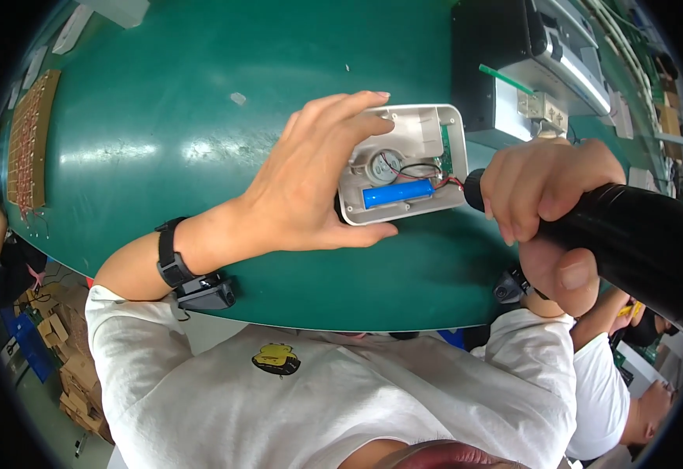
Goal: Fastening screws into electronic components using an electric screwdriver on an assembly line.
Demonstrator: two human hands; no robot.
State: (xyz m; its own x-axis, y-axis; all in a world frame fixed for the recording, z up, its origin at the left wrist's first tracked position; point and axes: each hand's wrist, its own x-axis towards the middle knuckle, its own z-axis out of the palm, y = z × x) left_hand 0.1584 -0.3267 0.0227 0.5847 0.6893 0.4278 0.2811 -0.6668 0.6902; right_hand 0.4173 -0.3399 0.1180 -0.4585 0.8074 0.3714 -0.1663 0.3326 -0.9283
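My left hand [310, 172] grips an off-white plastic housing [458, 156] by its left side, fingers along the far edge and thumb at the near edge. The housing's open side faces up. Inside lie a blue cylindrical battery [398, 194], a round speaker-like part [383, 167], red and black wires and a green circuit board [446, 148]. My right hand [548, 191] is wrapped round a thick black cylindrical tool [631, 227]. Its ribbed dark end [474, 190] points left, close to the housing's right edge; whether they touch I cannot tell.
A black-and-silver case [498, 55] stands at the far right, with a power socket block [544, 111] and a green stick [505, 79] near it. At the far left lies a board with rows of reddish wired parts [32, 144]. Other people sit at both sides.
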